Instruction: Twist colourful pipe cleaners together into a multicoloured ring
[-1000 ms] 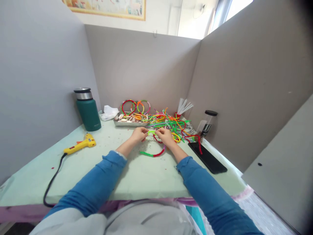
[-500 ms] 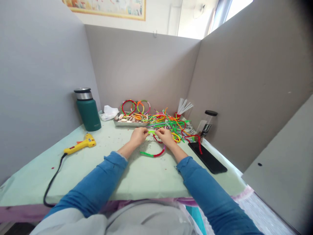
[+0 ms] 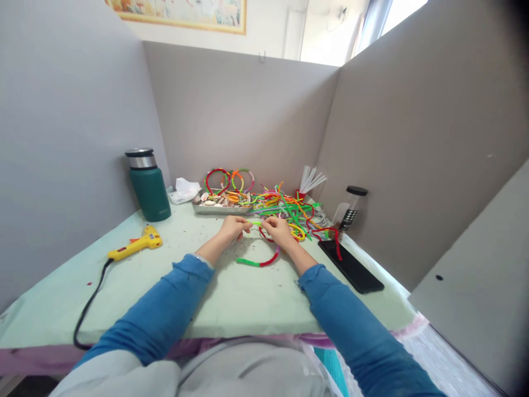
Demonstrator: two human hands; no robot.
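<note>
My left hand [image 3: 233, 228] and my right hand [image 3: 279, 230] are both closed in a pinch above the table. Between their fingertips runs a short yellow-green stretch of pipe cleaner [image 3: 256, 223]. From below my right hand a curved piece in red and green [image 3: 259, 264] hangs or lies over the cloth; whether it joins the pinched stretch is hidden by the hand. Close behind my right hand are a yellow loop [image 3: 298, 231] and a heap of coloured pipe cleaners [image 3: 285, 204].
A metal tray [image 3: 221, 210] of shells, with pipe-cleaner rings [image 3: 217, 182] on it, stands at the back. Left are a green bottle [image 3: 149, 193] and a yellow glue gun [image 3: 136, 245] with its cord. Right are a black phone [image 3: 351, 267] and a clear bottle [image 3: 351, 209].
My left hand has shifted very slightly, and the yellow-green stretch between my fingertips looks straighter than before. My right hand stays nearly in place.
</note>
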